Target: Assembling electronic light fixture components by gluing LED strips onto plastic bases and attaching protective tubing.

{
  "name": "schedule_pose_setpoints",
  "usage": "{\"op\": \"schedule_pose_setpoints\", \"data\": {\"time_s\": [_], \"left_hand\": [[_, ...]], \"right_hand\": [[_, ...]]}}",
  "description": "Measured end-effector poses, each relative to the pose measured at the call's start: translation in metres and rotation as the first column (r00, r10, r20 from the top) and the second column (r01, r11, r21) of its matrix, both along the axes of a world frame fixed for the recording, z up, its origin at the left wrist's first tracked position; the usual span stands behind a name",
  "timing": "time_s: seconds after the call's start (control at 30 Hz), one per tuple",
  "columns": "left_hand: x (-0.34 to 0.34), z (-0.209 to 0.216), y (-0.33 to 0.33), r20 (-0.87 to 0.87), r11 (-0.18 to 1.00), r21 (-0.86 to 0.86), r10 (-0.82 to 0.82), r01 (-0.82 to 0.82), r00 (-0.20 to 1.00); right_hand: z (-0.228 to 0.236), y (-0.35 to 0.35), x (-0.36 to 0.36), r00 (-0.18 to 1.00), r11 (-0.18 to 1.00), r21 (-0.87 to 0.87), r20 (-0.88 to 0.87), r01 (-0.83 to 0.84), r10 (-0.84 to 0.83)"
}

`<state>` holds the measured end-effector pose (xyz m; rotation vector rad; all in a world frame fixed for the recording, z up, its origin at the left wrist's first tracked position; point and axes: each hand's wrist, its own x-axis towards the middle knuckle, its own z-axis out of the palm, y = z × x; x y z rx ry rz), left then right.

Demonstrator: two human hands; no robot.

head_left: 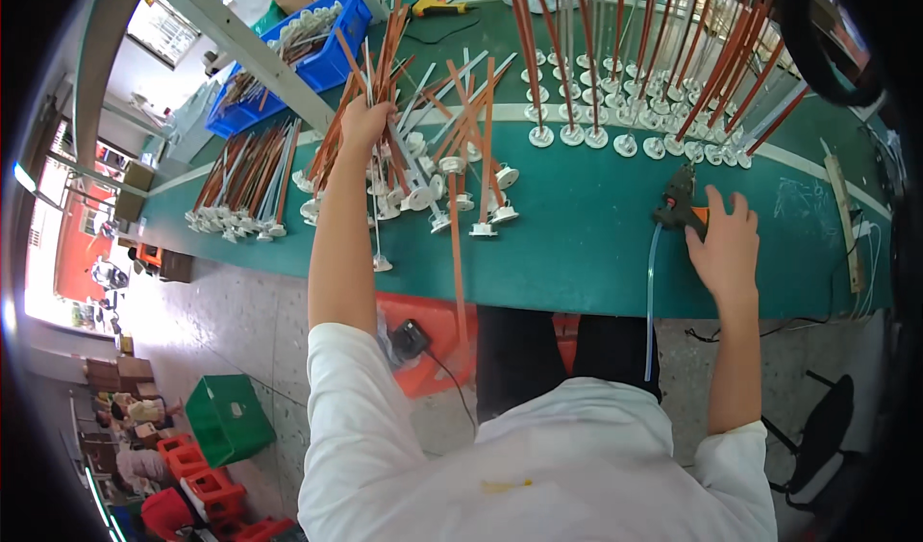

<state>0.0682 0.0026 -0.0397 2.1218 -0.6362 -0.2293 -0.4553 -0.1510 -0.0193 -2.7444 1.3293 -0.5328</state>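
Note:
My left hand [365,124] is closed around the upper part of a bunch of brown and silver strips [392,56] with white round bases. Around it, more loose strips with white bases [481,138] lie and lean across the green table. One brown strip [456,253] reaches past the table's front edge. My right hand [728,249] has its fingers apart beside a dark glue gun [679,196] with an orange trigger; the thumb is close to the gun's body. A clear glue stick [652,282] trails from the gun over the front edge.
Rows of upright strips on white discs [625,109] fill the back right of the green table [567,244]. Another pile of strips [240,181] lies at left. A blue crate [332,37] and a yellow glue gun [437,5] are behind. A white post [240,37] slants across the back left.

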Motion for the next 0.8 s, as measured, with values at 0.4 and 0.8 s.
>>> {"op": "schedule_pose_setpoints", "data": {"time_s": [0.4,0.8], "left_hand": [[-0.021,0.017,0.026,-0.015,0.991,-0.134,-0.008,0.005,1.000],[-0.017,0.011,0.030,-0.086,0.958,-0.273,-0.112,0.084,0.990]], "right_hand": [[-0.031,0.137,0.211,0.187,0.156,-0.299,-0.078,-0.942,0.979],[0.064,0.105,0.235,0.455,0.701,0.265,0.885,-0.662,0.095]]}}
